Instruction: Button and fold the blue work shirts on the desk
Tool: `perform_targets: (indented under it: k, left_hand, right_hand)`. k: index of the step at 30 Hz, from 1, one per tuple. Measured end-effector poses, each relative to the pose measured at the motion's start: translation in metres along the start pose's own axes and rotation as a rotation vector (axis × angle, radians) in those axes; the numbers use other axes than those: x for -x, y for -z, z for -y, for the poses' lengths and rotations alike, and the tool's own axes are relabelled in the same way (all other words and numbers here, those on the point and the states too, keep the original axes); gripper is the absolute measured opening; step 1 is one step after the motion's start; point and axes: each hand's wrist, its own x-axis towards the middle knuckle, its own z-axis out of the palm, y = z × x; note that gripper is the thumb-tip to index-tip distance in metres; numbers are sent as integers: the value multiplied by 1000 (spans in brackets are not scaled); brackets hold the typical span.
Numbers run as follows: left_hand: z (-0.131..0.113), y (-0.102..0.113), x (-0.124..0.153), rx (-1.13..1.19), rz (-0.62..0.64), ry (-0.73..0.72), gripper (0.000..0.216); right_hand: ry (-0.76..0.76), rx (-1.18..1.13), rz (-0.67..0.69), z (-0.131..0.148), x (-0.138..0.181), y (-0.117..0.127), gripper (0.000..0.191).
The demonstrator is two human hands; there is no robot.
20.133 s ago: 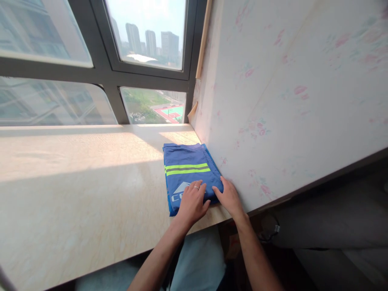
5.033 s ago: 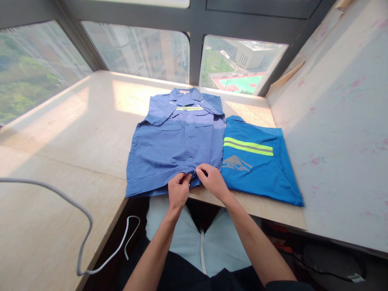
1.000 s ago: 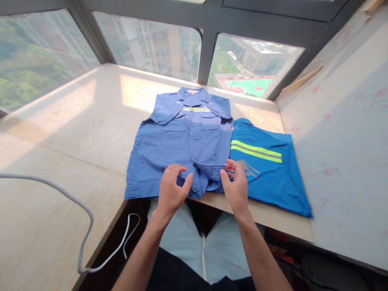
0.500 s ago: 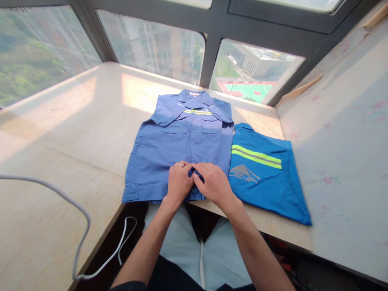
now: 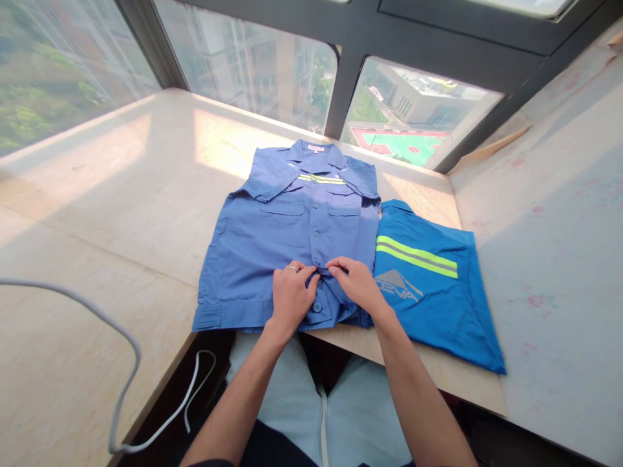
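A blue work shirt (image 5: 272, 240) lies front up on the pale wooden sill, collar toward the window, sleeves tucked under. My left hand (image 5: 290, 296) and my right hand (image 5: 357, 283) meet at its button placket, a little above the hem. Both pinch the cloth there, fingertips almost touching, beside a button. A ring shows on my left hand. To the right lies a folded brighter blue garment (image 5: 438, 285) with yellow-green stripes and a grey logo, edge to edge with the shirt.
The sill (image 5: 97, 214) runs along dark-framed windows. A papered wall panel (image 5: 559, 214) rises at the right. A white cable (image 5: 121, 363) loops over the near left edge. My lap in light trousers shows below.
Over the last second my hands came together from apart on the lower placket, then slid slightly up it. The view has shifted a little.
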Motion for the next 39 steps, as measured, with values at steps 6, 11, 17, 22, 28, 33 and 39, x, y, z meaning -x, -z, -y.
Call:
perform_targets:
  k: [6,11,17,22,28,33,39]
  left_hand:
    - [-1,1,0,40,-5,-24,16]
    - [-2,3,-2,103,0,-24,18]
    - [0,3,-3,169,-13,-4,17]
    - [0,3,-3,220,-28,18,15]
    - [1,3,-3,250,-29,18,16]
    - [4,3,-4,318,-23,5,17]
    - [5,5,-2,366,-13,4,17]
  right_hand:
    - [-34,-73,-15,-8,2,-4,21]
    - [-6,100,-82,2,8,-7,23]
    - [279,622,-174,13,15,-17,23]
    - [327,664,-127,14,20,-19,24]
    - [171,468,-107,20,24,-21,18]
    - [35,421,-117,27,19,-22,23]
    - [-34,437,-163,29,15,-29,19]
